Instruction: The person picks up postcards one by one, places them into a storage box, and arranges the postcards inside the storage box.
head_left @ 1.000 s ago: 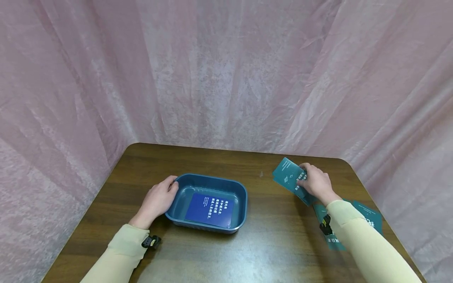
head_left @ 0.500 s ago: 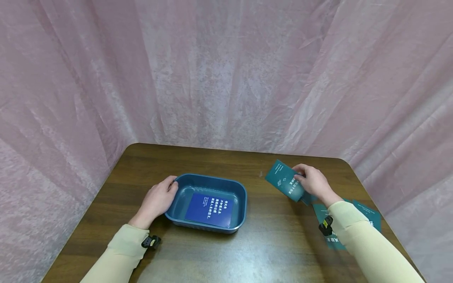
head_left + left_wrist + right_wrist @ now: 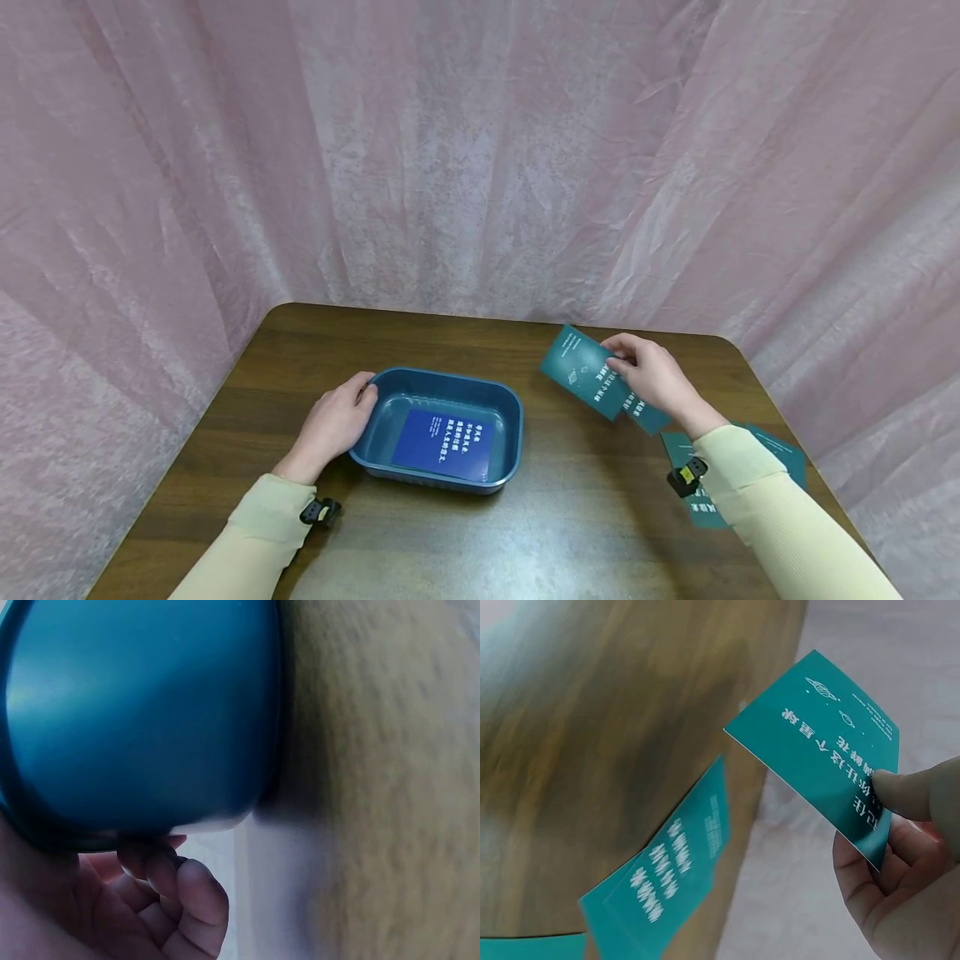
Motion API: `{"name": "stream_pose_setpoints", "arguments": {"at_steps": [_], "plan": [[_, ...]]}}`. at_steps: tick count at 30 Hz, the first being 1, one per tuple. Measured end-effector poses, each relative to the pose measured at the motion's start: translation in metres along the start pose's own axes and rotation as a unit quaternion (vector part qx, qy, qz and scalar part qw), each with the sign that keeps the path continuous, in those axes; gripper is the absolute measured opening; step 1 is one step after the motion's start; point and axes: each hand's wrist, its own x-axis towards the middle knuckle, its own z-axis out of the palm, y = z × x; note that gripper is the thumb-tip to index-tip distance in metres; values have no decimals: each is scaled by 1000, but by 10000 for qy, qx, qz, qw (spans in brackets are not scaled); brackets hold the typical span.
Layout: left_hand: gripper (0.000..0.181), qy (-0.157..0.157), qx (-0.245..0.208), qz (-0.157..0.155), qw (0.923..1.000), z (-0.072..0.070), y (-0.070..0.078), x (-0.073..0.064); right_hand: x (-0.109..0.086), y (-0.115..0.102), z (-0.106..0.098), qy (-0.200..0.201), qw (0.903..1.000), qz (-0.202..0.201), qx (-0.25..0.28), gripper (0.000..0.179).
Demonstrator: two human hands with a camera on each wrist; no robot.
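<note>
My left hand [image 3: 330,429] grips the left end of a blue rectangular tray [image 3: 450,393], thumb at the rim and curled fingers outside against its wall [image 3: 150,712]. Flat inside the tray lies a dark blue card [image 3: 442,448] with white writing. Off to the right, my right hand [image 3: 654,382] pinches a green card [image 3: 576,372] by one end between thumb and fingers. That card, printed with white characters and small planets [image 3: 817,742], is lifted and tilted. Below it, on the table, lie overlapping green cards [image 3: 667,862], partly hidden by the held card in the head view.
More green cards [image 3: 701,510] lie on the brown wooden table [image 3: 555,517] under and beside my right forearm, another [image 3: 783,457] just beyond it. A pink curtain [image 3: 480,167] hangs along the table's far edge and sides.
My right hand has drawn the top green card left, away from the cards beneath, which now show more. My left hand and the tray have stayed in place.
</note>
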Motion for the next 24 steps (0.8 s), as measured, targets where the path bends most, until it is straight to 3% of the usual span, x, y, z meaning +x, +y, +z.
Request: {"name": "stream_pose_setpoints", "arguments": {"at_steps": [14, 24], "plan": [[46, 26, 37, 21, 10000, 2, -2, 4, -1, -46, -3, -1, 9987, -498, 84, 27], [46, 39, 95, 61, 9999, 4, -2, 6, -1, -77, 9, -203, 9951, -935, 233, 24]]}}
